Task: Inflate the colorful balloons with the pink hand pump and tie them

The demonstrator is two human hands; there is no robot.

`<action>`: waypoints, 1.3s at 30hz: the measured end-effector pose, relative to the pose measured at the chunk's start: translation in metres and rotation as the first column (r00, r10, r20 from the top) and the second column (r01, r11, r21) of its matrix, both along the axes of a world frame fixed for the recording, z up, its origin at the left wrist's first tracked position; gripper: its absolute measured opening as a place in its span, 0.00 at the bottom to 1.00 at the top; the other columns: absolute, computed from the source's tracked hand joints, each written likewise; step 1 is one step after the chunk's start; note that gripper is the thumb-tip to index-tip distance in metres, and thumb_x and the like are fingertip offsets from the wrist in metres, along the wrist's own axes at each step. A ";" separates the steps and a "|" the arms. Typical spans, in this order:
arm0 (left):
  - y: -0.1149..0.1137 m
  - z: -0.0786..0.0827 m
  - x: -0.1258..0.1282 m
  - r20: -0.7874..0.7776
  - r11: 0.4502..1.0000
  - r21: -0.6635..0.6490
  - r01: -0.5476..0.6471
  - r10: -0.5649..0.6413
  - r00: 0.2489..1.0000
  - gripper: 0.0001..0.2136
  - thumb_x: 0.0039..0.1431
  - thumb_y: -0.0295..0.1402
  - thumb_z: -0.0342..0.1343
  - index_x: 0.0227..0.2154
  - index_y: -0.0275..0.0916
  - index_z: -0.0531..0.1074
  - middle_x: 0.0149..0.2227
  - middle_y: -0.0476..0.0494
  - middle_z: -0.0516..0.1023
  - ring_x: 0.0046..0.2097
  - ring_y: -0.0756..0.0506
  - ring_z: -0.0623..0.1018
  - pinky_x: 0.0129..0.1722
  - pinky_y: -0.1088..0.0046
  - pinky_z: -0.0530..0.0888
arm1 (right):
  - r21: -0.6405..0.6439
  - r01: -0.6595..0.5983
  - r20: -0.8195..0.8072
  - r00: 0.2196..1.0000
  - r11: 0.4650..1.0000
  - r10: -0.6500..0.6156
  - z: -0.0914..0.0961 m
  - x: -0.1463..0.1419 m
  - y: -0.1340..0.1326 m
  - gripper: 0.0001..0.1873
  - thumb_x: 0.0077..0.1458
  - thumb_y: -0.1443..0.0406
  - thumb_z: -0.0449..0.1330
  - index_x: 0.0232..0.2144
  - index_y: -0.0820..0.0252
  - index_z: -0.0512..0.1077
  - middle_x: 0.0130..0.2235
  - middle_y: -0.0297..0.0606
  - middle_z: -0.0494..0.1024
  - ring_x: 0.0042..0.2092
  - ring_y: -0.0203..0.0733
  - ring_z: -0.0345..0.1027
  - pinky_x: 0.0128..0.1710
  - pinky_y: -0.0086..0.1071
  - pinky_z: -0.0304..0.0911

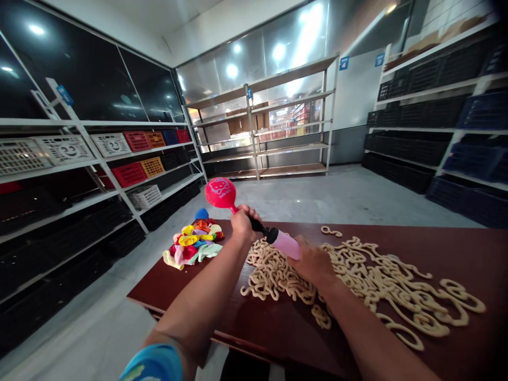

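In the head view, clasping with the left hand (pixel 243 226) the black front of a hand pump (pixel 286 244), together with the neck of a red balloon (pixel 220 192); with the right hand (pixel 315 259), wrapped around the near end of the pink barrel.

Just beyond the left hand, tilted up and away to its left: the balloon, rounded and printed with a pale figure, so probably with some air inside. Hard to tell whether full; covered by the left hand, the join between neck and nozzle. Judged as partway through this one balloon, with no knot to be seen.

To the left of the left hand, loosely heaped on the tabletop (pixel 159 288): limp balloons (pixel 196 239) in yellow, red, pink and pale green, flat and seemingly not yet filled, so most of the work apparently left. At the back of that pile, something blue (pixel 201 213) and rounded, perhaps another balloon; impossible to tell whether inflated.

Beneath the hands and spreading well past the right one: beige cord-like coils (pixel 377 272), tangled, without visible sorting. Far beyond both hands, shelving (pixel 254 135).
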State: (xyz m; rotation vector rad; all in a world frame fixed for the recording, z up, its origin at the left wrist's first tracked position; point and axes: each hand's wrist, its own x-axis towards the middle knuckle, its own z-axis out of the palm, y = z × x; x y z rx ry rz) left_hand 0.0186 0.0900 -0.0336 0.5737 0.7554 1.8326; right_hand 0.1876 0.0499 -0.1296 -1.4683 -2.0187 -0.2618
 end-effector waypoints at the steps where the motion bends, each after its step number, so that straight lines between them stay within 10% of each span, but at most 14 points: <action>1: -0.001 -0.004 0.006 -0.004 1.000 -0.015 0.004 -0.004 1.000 0.08 0.51 0.23 0.43 0.20 0.39 0.53 0.16 0.54 0.54 0.17 0.53 0.61 0.19 0.77 0.60 | -0.002 -0.002 0.001 1.000 1.000 0.002 0.001 0.000 -0.001 0.13 0.48 0.61 0.56 0.37 0.59 0.64 0.30 0.37 0.71 0.31 0.41 0.65 0.27 0.31 0.47; 6: -0.002 0.003 0.003 -0.016 0.999 -0.013 0.031 -0.031 0.999 0.09 0.52 0.27 0.46 0.21 0.40 0.53 0.15 0.56 0.50 0.15 0.55 0.56 0.18 0.77 0.59 | -0.011 -0.012 -0.009 1.000 1.000 0.012 0.004 -0.001 -0.002 0.14 0.49 0.60 0.55 0.39 0.58 0.64 0.29 0.38 0.72 0.32 0.42 0.67 0.28 0.32 0.48; 15: 0.012 0.071 -0.074 -0.025 0.995 0.038 -0.091 0.092 0.995 0.09 0.52 0.21 0.41 0.20 0.39 0.52 0.16 0.56 0.49 0.14 0.55 0.54 0.17 0.77 0.53 | -0.036 0.022 -0.024 0.999 0.999 -0.023 0.004 0.005 0.009 0.12 0.49 0.64 0.56 0.38 0.58 0.63 0.32 0.39 0.73 0.33 0.42 0.67 0.29 0.32 0.48; 29: 0.001 0.000 0.020 0.005 0.999 0.020 0.039 -0.039 0.999 0.09 0.47 0.22 0.44 0.19 0.39 0.50 0.15 0.56 0.46 0.14 0.54 0.54 0.17 0.78 0.56 | -0.037 -0.021 -0.038 0.999 0.999 0.019 -0.003 0.004 0.009 0.12 0.48 0.60 0.55 0.36 0.59 0.65 0.29 0.37 0.72 0.30 0.42 0.67 0.27 0.31 0.46; 39: 0.010 0.065 -0.066 -0.039 0.997 0.049 -0.058 0.060 0.997 0.09 0.50 0.21 0.41 0.20 0.39 0.51 0.16 0.56 0.48 0.14 0.54 0.54 0.17 0.77 0.55 | 0.005 0.002 -0.047 0.999 1.000 -0.001 -0.007 0.008 0.018 0.14 0.45 0.61 0.57 0.37 0.58 0.65 0.31 0.37 0.73 0.31 0.41 0.67 0.28 0.31 0.48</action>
